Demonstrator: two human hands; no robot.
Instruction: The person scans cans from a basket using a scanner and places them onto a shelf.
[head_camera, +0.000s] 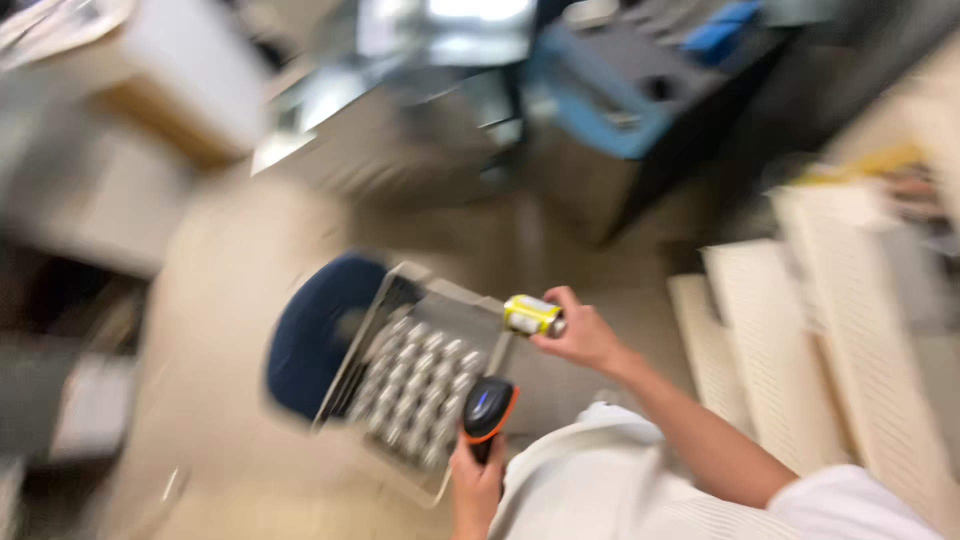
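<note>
Head view, heavily motion-blurred. The right hand (578, 335) is raised over a tray (455, 305), fingers pinched around a small vial (531, 315) with a yellow label and a pale end; the vial lies sideways, just above the tray's far right corner. The left hand (476, 485) is closed in a fist around the handle of a black scanner (487, 410) with an orange rim and a bluish window; its head sits over the tray's near right edge.

The tray is grey, rectangular and tilted in the frame, holding rows of small pale-capped items (415, 385); the blur prevents a count. It rests on a round dark blue stool (315, 335), which shows at its left side.

To the right, several cream perforated panels (840, 320) stand side by side; a yellow patch (870, 165) shows above them, shape unclear. At top, a blue-and-grey box (620, 95) sits on a dark stand. Top left, a white box with a brown edge (170, 85) is visible. No label detail is discernible.
</note>
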